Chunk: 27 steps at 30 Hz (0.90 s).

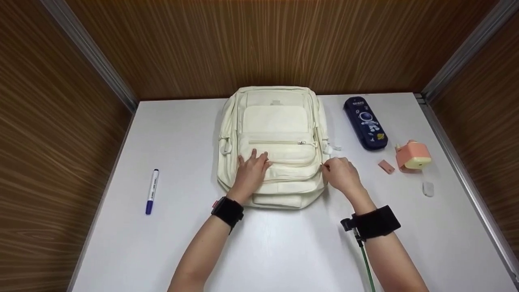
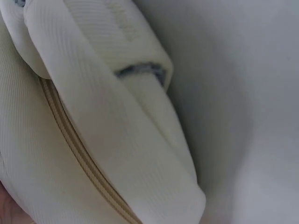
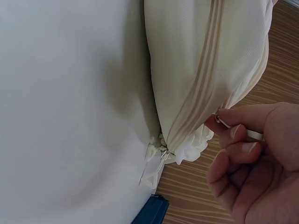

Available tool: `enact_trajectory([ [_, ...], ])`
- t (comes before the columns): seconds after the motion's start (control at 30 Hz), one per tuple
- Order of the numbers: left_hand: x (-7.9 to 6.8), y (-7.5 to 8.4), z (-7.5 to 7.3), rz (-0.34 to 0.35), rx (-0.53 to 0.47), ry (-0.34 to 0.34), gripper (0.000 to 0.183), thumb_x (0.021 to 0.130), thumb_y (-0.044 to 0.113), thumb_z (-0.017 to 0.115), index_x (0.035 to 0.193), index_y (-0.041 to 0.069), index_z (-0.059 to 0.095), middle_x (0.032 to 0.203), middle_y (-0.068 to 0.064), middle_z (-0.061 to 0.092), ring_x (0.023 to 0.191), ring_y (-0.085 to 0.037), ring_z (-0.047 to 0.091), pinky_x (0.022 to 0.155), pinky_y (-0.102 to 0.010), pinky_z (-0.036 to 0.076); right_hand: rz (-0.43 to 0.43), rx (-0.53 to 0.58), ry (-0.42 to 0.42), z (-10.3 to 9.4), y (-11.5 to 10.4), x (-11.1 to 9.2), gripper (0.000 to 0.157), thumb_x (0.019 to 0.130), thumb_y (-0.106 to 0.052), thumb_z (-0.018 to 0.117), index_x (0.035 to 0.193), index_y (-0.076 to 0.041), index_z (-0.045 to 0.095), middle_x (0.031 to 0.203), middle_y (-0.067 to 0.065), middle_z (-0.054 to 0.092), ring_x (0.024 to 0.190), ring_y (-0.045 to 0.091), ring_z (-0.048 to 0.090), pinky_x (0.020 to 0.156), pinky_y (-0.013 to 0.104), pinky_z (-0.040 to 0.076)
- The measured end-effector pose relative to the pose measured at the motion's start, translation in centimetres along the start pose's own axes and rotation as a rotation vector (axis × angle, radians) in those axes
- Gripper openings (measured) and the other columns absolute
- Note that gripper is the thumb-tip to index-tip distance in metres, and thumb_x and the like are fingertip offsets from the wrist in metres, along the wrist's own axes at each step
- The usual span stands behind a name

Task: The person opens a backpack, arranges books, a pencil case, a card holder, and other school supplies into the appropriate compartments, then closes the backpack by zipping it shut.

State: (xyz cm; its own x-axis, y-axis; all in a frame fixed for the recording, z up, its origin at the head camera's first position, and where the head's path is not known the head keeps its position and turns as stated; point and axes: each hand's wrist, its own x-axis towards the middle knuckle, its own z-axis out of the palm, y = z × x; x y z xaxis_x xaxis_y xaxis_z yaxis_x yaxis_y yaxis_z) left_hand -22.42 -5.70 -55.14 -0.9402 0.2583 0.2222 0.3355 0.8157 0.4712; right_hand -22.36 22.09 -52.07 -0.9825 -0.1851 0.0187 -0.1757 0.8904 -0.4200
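A cream backpack (image 1: 275,119) lies flat on the white table with its front pockets up. My left hand (image 1: 249,174) rests on the lower left of its front, fingers spread over the pockets. At the bag's right side, my right hand (image 1: 342,174) pinches a zipper pull (image 3: 254,135) between thumb and forefinger, the other fingers curled in. The right wrist view shows a beige zipper (image 3: 205,70) along the bag's side, with a white frilly charm (image 3: 194,144) near its end. In the left wrist view, another zipper (image 2: 84,156) runs along the bag's edge, and most of the left hand is hidden.
Right of the bag lie a dark blue pencil case (image 1: 367,123), a pink-and-yellow pencil sharpener (image 1: 413,157), a small pink block (image 1: 386,166) and a small white piece (image 1: 428,189). A marker (image 1: 153,190) lies at left. Wood-grain panels (image 1: 267,48) border the table.
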Motion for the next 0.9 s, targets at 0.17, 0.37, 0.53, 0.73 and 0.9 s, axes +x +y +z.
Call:
enact_trajectory([
  [0.17, 0.1, 0.1, 0.0, -0.016, -0.006, 0.001, 0.040, 0.101, 0.035, 0.049, 0.127, 0.006, 0.061, 0.128, -0.015, 0.062, 0.132, -0.040, 0.044, 0.102, -0.072, 0.022, -0.060, 0.009, -0.010, -0.3, -0.4, -0.7, 0.027, 0.089, -0.009, 0.063, 0.062, -0.009, 0.063, 0.057, 0.000, 0.056, 0.050, 0.018, 0.049, 0.048, 0.035, 0.038],
  [0.37, 0.2, 0.1, -0.2, -0.039, -0.025, -0.007, 0.038, 0.101, 0.036, 0.049, 0.124, 0.007, 0.061, 0.130, -0.018, 0.060, 0.132, -0.039, 0.044, 0.103, -0.072, 0.022, -0.098, 0.039, -0.028, -0.6, -1.8, -1.7, 0.027, 0.088, -0.009, 0.065, 0.062, -0.010, 0.064, 0.056, -0.002, 0.056, 0.048, 0.014, 0.045, 0.047, 0.032, 0.036],
  [0.53, 0.3, 0.3, -0.3, -0.053, -0.036, -0.010, 0.037, 0.101, 0.036, 0.050, 0.121, 0.007, 0.062, 0.127, -0.016, 0.063, 0.132, -0.038, 0.044, 0.104, -0.071, 0.022, -0.189, 0.085, -0.034, -0.5, -3.8, -2.4, 0.017, 0.086, -0.009, 0.067, 0.069, -0.007, 0.072, 0.067, 0.000, 0.066, 0.053, 0.012, 0.051, 0.052, 0.033, 0.043],
  [0.73, 0.5, 0.4, -0.3, -0.068, -0.034, -0.026, 0.037, 0.102, 0.035, 0.050, 0.122, 0.007, 0.061, 0.128, -0.015, 0.062, 0.133, -0.038, 0.044, 0.105, -0.071, 0.019, -0.252, 0.108, -0.022, -0.1, -6.0, -2.8, 0.015, 0.087, -0.009, 0.066, 0.074, -0.004, 0.074, 0.072, 0.003, 0.070, 0.056, 0.011, 0.057, 0.057, 0.035, 0.049],
  [0.9, 0.4, 0.4, -0.4, -0.072, -0.039, -0.026, 0.037, 0.102, 0.034, 0.050, 0.123, 0.007, 0.062, 0.129, -0.016, 0.061, 0.132, -0.038, 0.044, 0.105, -0.071, 0.020, -0.262, 0.123, -0.009, 0.5, -7.3, -2.8, 0.016, 0.087, -0.008, 0.067, 0.073, -0.004, 0.072, 0.073, 0.004, 0.070, 0.062, 0.015, 0.063, 0.060, 0.037, 0.052],
])
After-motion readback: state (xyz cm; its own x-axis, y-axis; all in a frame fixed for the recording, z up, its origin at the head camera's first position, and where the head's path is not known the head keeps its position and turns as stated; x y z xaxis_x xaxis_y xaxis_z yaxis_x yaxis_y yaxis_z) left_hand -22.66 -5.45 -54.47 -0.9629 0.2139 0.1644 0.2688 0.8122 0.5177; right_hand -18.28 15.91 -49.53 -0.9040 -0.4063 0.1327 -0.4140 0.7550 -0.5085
